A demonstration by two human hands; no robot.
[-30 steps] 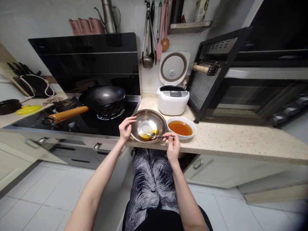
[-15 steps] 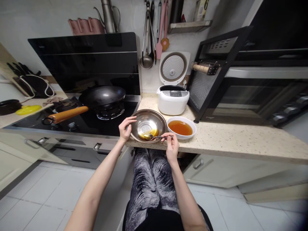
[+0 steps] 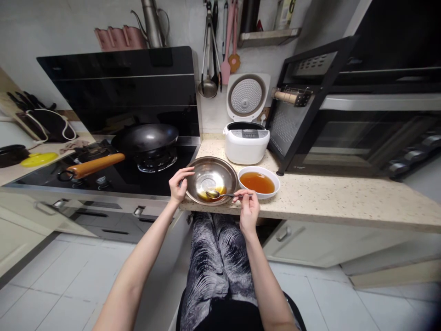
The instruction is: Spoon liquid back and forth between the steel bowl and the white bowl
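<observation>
A wide stainless steel bowl (image 3: 203, 172) rests at the counter's front edge, tilted a little, with yellow liquid (image 3: 220, 190) pooled in its near side. My left hand (image 3: 179, 186) grips the bowl's left rim, thumb and fingers on either side of it. In my right hand (image 3: 248, 209) the handle of a metal spoon (image 3: 213, 194) is pinched, the spoon's head lying in the steel bowl at the liquid. Right beside it, a white bowl (image 3: 277, 189) holds orange-brown liquid (image 3: 257, 183), just beyond my right hand.
Behind the bowls stands a white rice cooker (image 3: 246, 146), lid raised. A black wok (image 3: 146, 138) with a wooden handle (image 3: 98, 166) sits on the stove to the left. An oven on a black rack (image 3: 292, 142) fills the right. Utensils hang on the wall.
The spoon and my right hand have shifted slightly to the right, and the spoon's head has turned a little. My left hand stays on the bowl's rim.
</observation>
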